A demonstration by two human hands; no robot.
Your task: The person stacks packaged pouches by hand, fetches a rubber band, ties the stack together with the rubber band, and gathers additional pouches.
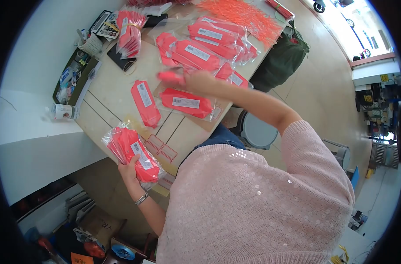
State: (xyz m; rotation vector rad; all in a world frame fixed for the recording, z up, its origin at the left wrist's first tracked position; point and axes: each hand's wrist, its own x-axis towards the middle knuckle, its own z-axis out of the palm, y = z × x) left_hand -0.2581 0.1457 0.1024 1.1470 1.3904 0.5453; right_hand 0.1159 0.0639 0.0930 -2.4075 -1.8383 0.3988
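Several red packets (pixel 136 147) fill my left hand (pixel 131 169) near one worktop (pixel 108 86) corner; I can't tell my blurred right hand (pixel 200 82)'s grip.

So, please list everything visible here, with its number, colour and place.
Table: 1, cream, centre-left.
Labelled packets: many, coral-pink, across table.
Held packets: several, coral-pink, lower left.
Banded bundle: 1, coral-pink, upper table.
Strands: heap, orange, table top right.
Calculator: 1, black-white, left of bundle.
Flat case: 1, black, below bundle.
Basket: 1, white, left table edge.
Tray: 1, olive, below basket.
Bottle: 1, clear, below tray.
Sack: 1, dark green, right of table.
Round-topped object: 1, grey-blue, below sack.
Background clutter: uncountable, mixed, lower left, far right.
Left hand: 1, bare, around held packets.
Right hand: 1, bare, blurred, over packets.
Sweater: 1, pale pink, lower right.
Jeans: 1, blue, centre.
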